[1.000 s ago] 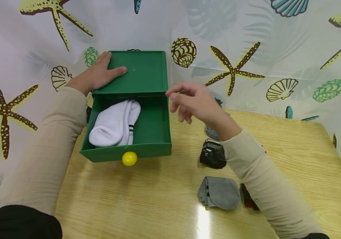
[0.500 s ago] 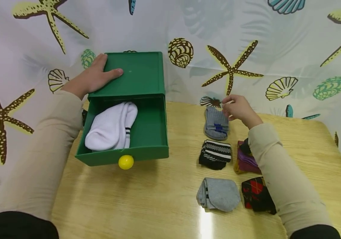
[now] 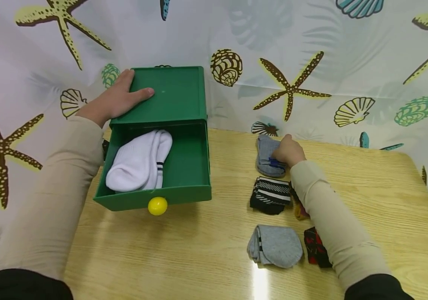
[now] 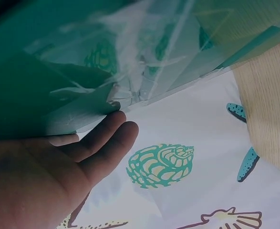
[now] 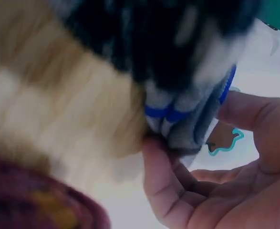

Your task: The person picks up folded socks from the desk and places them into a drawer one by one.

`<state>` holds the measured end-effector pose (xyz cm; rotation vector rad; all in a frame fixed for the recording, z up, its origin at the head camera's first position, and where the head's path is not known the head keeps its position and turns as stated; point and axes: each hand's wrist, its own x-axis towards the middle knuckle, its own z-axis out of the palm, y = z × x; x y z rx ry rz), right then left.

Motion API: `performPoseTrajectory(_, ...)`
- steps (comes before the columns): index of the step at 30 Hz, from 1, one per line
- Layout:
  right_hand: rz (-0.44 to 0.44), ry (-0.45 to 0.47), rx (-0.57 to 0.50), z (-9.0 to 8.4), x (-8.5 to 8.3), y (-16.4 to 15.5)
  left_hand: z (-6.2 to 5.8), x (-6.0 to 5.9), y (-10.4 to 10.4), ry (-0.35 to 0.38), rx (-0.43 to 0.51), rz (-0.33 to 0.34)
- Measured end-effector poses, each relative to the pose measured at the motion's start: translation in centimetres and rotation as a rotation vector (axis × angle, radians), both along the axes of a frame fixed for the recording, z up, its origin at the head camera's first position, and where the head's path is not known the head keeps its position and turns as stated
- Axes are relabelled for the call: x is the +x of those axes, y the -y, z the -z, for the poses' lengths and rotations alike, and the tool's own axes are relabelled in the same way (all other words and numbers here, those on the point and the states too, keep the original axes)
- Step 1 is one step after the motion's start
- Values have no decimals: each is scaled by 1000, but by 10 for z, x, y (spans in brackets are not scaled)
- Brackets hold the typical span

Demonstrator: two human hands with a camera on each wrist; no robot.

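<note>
My left hand (image 3: pixel 118 99) lies with straight fingers on the left of a green box (image 3: pixel 174 93), thumb on its top. In the left wrist view, fingers of the left hand (image 4: pixel 49 176) reach along the box's film-covered side. Its drawer (image 3: pixel 187 193), with a yellow knob (image 3: pixel 157 206), is pulled out and holds folded white socks (image 3: pixel 135 164) on the left. At the table's back, my right hand (image 3: pixel 290 152) pinches folded grey-blue socks (image 3: pixel 265 146). The right wrist view shows the grey-blue socks (image 5: pixel 185 133) between thumb and fingers; they appear still on the table.
Black-and-white striped socks (image 3: pixel 270 196) and light grey socks (image 3: pixel 275 246) lie nearer on the wooden table (image 3: pixel 221 266). Red-and-black socks (image 3: pixel 315 248) and purple-mustard socks (image 3: pixel 301 210) are partly behind my right sleeve. A patterned cloth (image 3: pixel 323 75) hangs behind.
My right hand has moved right from beside the drawer to the grey-blue socks, then come down and taken hold of them. The left hand has stayed on the box.
</note>
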<state>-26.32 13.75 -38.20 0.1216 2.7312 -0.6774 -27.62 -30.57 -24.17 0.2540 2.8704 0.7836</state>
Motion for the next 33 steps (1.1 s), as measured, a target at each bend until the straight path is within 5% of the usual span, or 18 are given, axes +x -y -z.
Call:
performPoseTrajectory(9,91,-37,-85,-1,1,2,-3,3,-2,-6,5,-1)
performPoseTrajectory(19,179,-20,-536,5,-2,-10,-3,3,-2,1,0,-2)
performPoseTrajectory(28,145,-148,-643,-1,3,-10,-3,3,-3,5,0,-4)
performPoseTrajectory(33,217,-117,-803,-15,7,-12,-2,3,-2,-2,3,0)
